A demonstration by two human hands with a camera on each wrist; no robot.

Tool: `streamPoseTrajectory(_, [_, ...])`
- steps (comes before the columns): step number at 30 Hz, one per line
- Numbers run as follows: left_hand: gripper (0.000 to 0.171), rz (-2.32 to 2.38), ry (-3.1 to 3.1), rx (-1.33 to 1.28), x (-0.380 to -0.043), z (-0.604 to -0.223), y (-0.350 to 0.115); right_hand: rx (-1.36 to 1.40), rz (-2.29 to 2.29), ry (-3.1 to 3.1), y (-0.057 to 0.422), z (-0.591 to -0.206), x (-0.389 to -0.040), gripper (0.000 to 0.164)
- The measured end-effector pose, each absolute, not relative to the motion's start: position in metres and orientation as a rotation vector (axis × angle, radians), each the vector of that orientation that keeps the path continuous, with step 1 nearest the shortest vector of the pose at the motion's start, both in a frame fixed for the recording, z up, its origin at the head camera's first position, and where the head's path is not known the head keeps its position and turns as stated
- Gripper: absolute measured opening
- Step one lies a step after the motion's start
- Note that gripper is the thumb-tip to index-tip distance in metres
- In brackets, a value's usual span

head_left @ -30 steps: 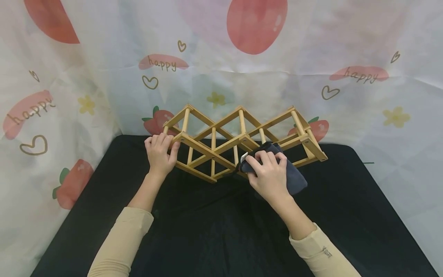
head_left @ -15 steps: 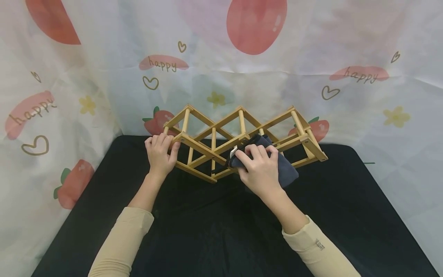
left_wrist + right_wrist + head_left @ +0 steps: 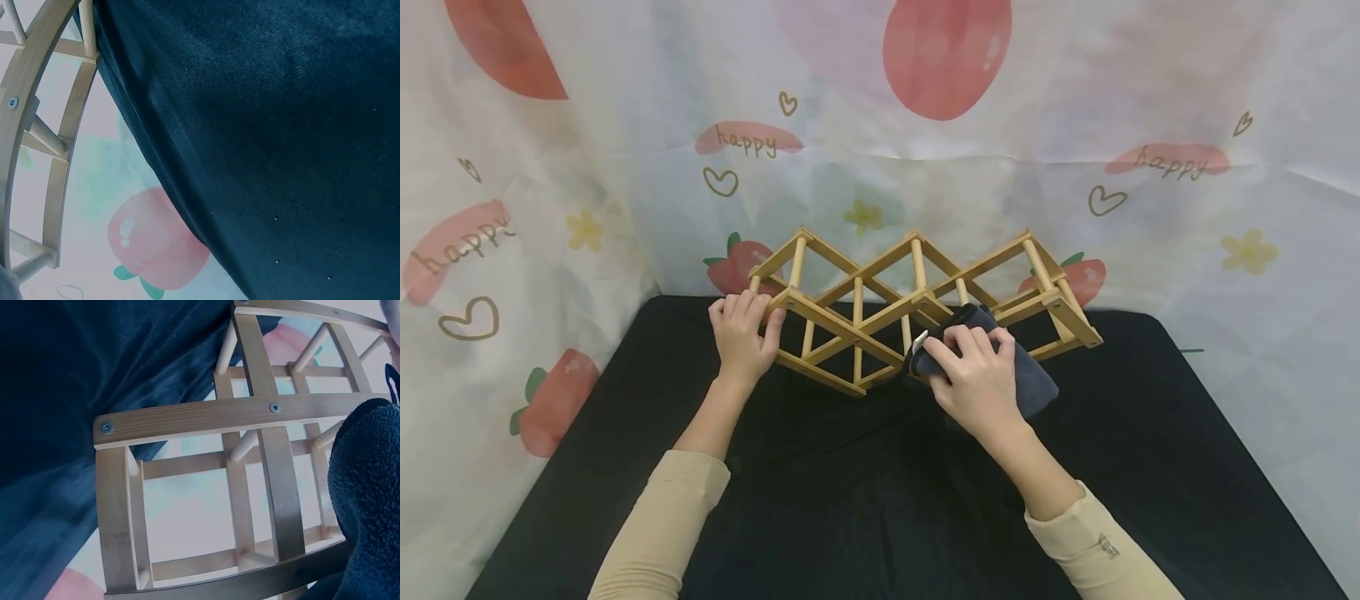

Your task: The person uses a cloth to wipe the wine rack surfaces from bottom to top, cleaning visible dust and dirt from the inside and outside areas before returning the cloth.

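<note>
A folding wooden lattice rack (image 3: 857, 337) of crossed slats and round dowels stands on the black-covered table. My left hand (image 3: 741, 337) grips its left end, the thumb at the front joint and the fingers over the back. In my right hand (image 3: 981, 379) is a folded dark blue towel (image 3: 1036, 387), pressed against the front slats right of the middle. A small white tag shows at the towel's left edge. The right wrist view has the fuzzy towel (image 3: 369, 481) at its right side, over the rack's slats (image 3: 187, 422). The left wrist view catches only the rack's curved-looking end (image 3: 59, 162).
Black cloth (image 3: 850, 500) covers the table. Behind and to the left hangs a pale curtain (image 3: 970, 183) printed with fruit, hearts and the word "happy". The rack's back lies close to it.
The right hand and towel slid left and up along the slat, then came back right and down. The left hand keeps its hold and the rack stays in place.
</note>
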State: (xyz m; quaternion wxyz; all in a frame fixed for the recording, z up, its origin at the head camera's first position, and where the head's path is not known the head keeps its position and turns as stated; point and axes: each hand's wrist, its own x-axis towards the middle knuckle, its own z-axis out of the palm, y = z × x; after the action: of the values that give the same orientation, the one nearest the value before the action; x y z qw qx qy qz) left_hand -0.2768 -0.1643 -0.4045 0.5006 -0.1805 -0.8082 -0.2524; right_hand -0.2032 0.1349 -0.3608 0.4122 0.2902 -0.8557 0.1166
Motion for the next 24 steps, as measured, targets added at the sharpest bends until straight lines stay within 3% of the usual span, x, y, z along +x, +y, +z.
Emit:
streamPoseTrajectory(14, [0.044,-0.616,-1.943,-0.478,-0.277,-0.405,-0.167,0.759,0.315,-2.050,0.121,-0.362,-0.224,0.022])
streamPoseTrajectory(24, [0.043,-0.603,-1.936,-0.497,-0.278,-0.404,-0.168,0.731,0.302,-1.899,0.118,-0.377,-0.235,0.011])
